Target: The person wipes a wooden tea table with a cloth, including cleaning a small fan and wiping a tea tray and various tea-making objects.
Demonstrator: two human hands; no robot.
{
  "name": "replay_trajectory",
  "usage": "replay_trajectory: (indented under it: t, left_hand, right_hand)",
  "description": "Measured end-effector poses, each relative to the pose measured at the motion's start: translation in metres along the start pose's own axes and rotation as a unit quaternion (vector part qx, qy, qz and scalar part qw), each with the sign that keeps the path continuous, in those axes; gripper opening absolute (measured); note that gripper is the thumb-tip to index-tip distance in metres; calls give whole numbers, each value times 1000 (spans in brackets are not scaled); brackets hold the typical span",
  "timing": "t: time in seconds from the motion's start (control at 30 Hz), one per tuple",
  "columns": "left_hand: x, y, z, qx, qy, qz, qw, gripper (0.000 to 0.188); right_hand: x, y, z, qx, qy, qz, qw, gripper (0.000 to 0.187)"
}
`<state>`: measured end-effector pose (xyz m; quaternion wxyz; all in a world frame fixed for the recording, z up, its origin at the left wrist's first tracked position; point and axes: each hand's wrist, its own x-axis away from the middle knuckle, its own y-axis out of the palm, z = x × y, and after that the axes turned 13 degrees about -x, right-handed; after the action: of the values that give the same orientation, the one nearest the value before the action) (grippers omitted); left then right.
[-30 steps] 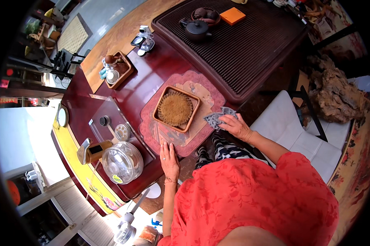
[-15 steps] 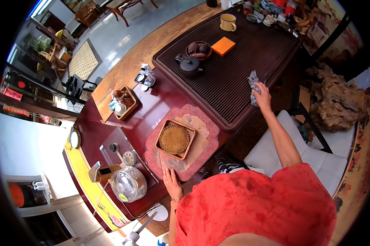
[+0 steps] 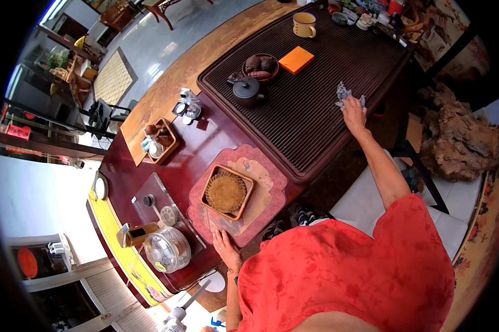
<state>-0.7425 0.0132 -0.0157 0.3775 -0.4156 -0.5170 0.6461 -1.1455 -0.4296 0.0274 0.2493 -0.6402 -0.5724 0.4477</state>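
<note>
Head view: my right hand [image 3: 353,108] presses a grey rag [image 3: 346,95] on the slatted tray [image 3: 316,105], at two o'clock. Soft, light, bunch it anywhere. My left hand [image 3: 225,250] lies flat, holding nothing, on the bench mat [image 3: 266,188].

An orange, flat, square box [image 3: 296,60] is seen lying on the dark slatted tray, just beside a round bowl of dark pieces. At the far left edge of the view, a small red sign [image 3: 18,131] is fixed beside dark shelving. A round red-orange sign [image 3: 27,262] is seen low at the left, against a pale wall.
</note>
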Motion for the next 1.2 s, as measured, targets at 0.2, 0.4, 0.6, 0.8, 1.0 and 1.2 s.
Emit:
replay_trajectory:
  t: [0.2,0.4,0.6,0.8,1.0,1.2]
  left_hand:
    - [14,15,-11,-22,-27,21,999,56]
    - [6,-6,5,-8,-36,-19,999,56]
    - [-2,-23,11,44,-47,-31,997,50]
    - [-4,-50,68,45,-35,72,996,43]
    - [-61,-35,150,66,5,87,994,42]
    - [-100,6,196,115,-60,54,990,44]
  right_hand:
    - [136,25,-150,-75,-265,-138,951,27]
    - [92,-1,-69,-38,-266,-85,959,23]
    - [4,-18,6,26,-5,-10,1000,20]
    - [45,-25,-26,-77,-201,-153,964,28]
    - [-86,-46,126,8,-41,-4,999,24]
    - [-46,-4,16,-9,-259,-118,959,26]
